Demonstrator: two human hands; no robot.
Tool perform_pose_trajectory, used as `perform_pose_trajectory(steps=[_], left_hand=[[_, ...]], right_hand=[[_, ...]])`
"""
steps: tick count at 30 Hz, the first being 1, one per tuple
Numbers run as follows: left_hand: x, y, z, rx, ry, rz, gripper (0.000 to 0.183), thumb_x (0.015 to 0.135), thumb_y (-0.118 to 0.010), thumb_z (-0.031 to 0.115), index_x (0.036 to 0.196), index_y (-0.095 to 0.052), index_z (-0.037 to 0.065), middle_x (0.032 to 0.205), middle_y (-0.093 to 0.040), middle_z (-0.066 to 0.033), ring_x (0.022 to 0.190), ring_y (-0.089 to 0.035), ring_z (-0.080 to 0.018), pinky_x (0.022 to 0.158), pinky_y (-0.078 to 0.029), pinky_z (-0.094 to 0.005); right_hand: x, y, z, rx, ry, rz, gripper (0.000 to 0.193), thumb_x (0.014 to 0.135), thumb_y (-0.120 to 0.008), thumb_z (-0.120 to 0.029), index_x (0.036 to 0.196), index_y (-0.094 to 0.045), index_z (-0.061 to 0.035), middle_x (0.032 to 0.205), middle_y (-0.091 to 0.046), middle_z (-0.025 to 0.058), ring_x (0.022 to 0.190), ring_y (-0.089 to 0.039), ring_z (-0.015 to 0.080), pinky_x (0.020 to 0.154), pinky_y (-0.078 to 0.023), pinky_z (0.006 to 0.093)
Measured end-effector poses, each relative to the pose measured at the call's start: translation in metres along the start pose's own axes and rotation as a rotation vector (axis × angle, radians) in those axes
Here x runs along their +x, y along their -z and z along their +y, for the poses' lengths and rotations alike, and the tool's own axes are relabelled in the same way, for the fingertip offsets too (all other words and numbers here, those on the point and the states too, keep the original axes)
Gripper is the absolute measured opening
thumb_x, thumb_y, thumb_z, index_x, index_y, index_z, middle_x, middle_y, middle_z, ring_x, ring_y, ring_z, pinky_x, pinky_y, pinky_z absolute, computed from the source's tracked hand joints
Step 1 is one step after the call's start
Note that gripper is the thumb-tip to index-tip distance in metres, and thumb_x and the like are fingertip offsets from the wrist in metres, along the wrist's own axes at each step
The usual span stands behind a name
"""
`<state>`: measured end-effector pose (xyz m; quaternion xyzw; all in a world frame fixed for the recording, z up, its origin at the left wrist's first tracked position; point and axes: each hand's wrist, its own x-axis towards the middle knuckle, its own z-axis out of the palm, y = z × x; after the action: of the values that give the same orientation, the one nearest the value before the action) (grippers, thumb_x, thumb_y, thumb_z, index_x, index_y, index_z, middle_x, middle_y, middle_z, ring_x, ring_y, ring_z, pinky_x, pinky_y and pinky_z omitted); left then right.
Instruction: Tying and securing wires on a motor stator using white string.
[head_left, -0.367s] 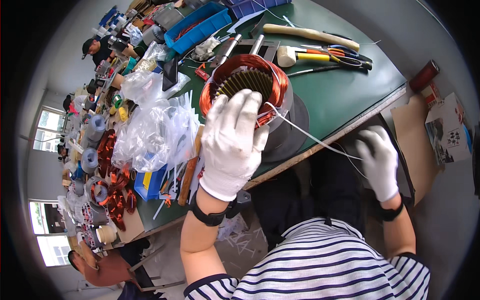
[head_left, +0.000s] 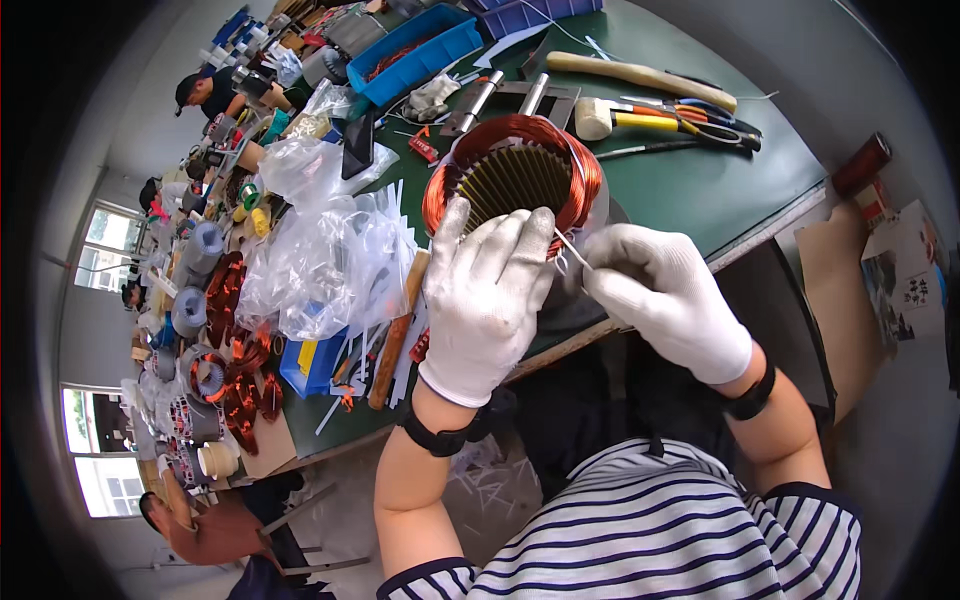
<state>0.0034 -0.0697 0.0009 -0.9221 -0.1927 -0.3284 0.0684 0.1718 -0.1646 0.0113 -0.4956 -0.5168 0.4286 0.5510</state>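
A motor stator (head_left: 598,210) with orange-red copper windings (head_left: 584,180) stands on the near edge of the green table, its slotted bore facing up. My left hand (head_left: 487,300), in a white glove with greyed fingertips, is closed over the near rim of the windings, fingers reaching to the bore. My right hand (head_left: 668,295), also gloved, pinches a thin white cord (head_left: 572,246) beside the stator's near right side. The cord runs taut from the windings to my right fingertips; a small loop of it shows just below.
Behind the stator lie a mallet (head_left: 594,119), a long wooden handle (head_left: 640,76) and several pliers and scissors (head_left: 715,125). Left of it are clear plastic bags (head_left: 310,260), a wooden stick (head_left: 398,335) and a blue bin (head_left: 312,362). Two people (head_left: 205,535) (head_left: 205,92) work farther left.
My right hand has come in from the far right, where it drew out a long length of cord, to the stator's rim. My left hand has stayed on the windings.
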Motion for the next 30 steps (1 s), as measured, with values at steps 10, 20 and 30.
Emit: perform_pose_trajectory(steps=[10, 20, 30], left_hand=[[-0.002, 0.001, -0.001, 0.035, -0.062, -0.03, 0.047, 0.076, -0.069, 0.013, 0.122, -0.061, 0.007, 0.106, -0.062, -0.008, 0.088, -0.062, -0.0224, 0.1, -0.039, -0.0482], [0.003, 0.009, 0.007, -0.16, 0.112, -0.065, 0.03, 0.083, -0.066, 0.026, 0.108, -0.067, 0.01, 0.09, -0.067, -0.0048, 0.081, -0.062, -0.0218, 0.095, -0.038, -0.0422], [0.015, -0.013, 0.013, -0.028, 0.174, 0.066, 0.02, 0.082, -0.068, 0.029, 0.088, -0.066, 0.01, 0.075, -0.065, -0.0034, 0.075, -0.06, -0.024, 0.085, -0.04, -0.0401]], right_hand=[[0.009, 0.012, -0.008, -0.294, 0.674, -0.186, 0.013, 0.077, -0.068, -0.008, 0.085, -0.064, 0.0016, 0.102, -0.06, 0.0169, 0.1, -0.057, 0.0335, 0.091, -0.044, 0.039], [-0.003, -0.011, 0.051, -0.172, 0.631, -0.086, 0.01, 0.076, -0.065, -0.004, 0.078, -0.056, -0.0042, 0.077, -0.052, 0.0096, 0.077, -0.053, 0.0303, 0.073, -0.042, 0.0377], [-0.031, 0.005, 0.056, 0.142, 0.057, 0.426, 0.017, 0.093, -0.052, -0.012, 0.094, -0.06, 0.0023, 0.09, -0.064, 0.0065, 0.069, -0.057, 0.0119, 0.063, -0.045, 0.025]])
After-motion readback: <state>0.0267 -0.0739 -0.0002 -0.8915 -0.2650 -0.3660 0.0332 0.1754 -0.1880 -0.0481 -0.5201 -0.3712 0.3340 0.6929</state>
